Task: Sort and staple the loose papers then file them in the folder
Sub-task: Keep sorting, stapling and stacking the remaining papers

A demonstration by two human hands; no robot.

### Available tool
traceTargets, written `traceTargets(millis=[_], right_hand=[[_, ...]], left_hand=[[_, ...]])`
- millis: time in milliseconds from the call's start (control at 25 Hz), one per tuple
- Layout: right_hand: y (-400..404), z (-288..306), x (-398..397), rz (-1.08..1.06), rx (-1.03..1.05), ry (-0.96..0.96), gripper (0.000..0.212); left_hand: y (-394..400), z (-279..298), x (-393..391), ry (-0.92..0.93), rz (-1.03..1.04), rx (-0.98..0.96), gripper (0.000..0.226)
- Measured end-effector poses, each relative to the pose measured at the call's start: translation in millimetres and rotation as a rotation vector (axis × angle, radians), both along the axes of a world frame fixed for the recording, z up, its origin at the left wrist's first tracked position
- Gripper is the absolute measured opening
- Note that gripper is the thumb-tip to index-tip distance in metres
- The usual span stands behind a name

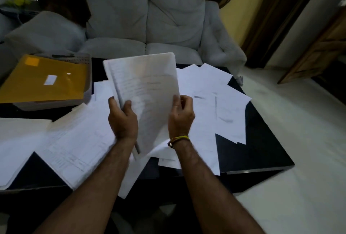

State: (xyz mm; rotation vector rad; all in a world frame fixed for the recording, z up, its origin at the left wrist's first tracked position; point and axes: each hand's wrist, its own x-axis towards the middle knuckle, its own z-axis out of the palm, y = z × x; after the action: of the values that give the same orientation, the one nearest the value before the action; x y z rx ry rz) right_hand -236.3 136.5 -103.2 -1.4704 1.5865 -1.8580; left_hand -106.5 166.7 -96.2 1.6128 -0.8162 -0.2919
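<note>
Papers [146, 91] gathered into a thin sheaf stand lifted above a dark table [262, 140], held up between a person's two bare hands as sorting goes on. Left hand [122, 119] is clamped on the sheaf's left edge, thumb in front and fingers curled behind, likely to keep the sheets square. Right hand [180, 114] pinches the front sheet near its lower right edge, fingers closed on it, apparently peeling it away to check or reorder it. A yellow thread band [179, 138] circles the right wrist.

Loose sheets [215, 106] lie fanned and overlapping across most of the glossy black tabletop, some hanging past its near edge; they are flat, white and lightly printed, the print too blurred to read. A thicker pile [18, 140] sits at the left edge.

At the far left a yellow folder [43, 82], smooth and shiny with a small white label, rests tilted on a grey perforated tray [86, 61], probably waiting to take the finished sets. No stapler can be made out among the sheets. A small dark object at the table's far right corner is too blurred to identify.

Behind the table stands a soft, pale grey sofa [149, 27]. Judging by the spread, sorting appears far from done.
</note>
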Motion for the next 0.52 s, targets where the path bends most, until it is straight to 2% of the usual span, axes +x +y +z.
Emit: traceTargets(millis=[80,200,280,400,520], right_hand=[[-13.9,-9.1,-39.5,-0.186,0.114,-0.007,0.015],[-22.7,-35.0,-107.0,-0.387,0.652,0.116,0.029],[-19.2,-42.4,-143.3,-0.454,0.879,0.201,0.042],[-21.9,-45.7,-178.7,-0.485,0.916,0.175,0.046],[-36.8,-54.6,-195.2,-0.449,0.9,0.129,0.045]], left_hand=[[-5.5,-12.4,-13.8,0.145,-0.071,0.153,0.053],[-3.1,-41.0,-50.8,0.104,-0.292,0.273,0.044],[-0.4,-51.5,-78.2,0.067,-0.407,0.35,0.039],[0.2,-69.4,-107.7,-0.062,-0.526,0.437,0.032],[5.9,-86.6,-116.7,-0.285,-0.457,0.501,0.033]])
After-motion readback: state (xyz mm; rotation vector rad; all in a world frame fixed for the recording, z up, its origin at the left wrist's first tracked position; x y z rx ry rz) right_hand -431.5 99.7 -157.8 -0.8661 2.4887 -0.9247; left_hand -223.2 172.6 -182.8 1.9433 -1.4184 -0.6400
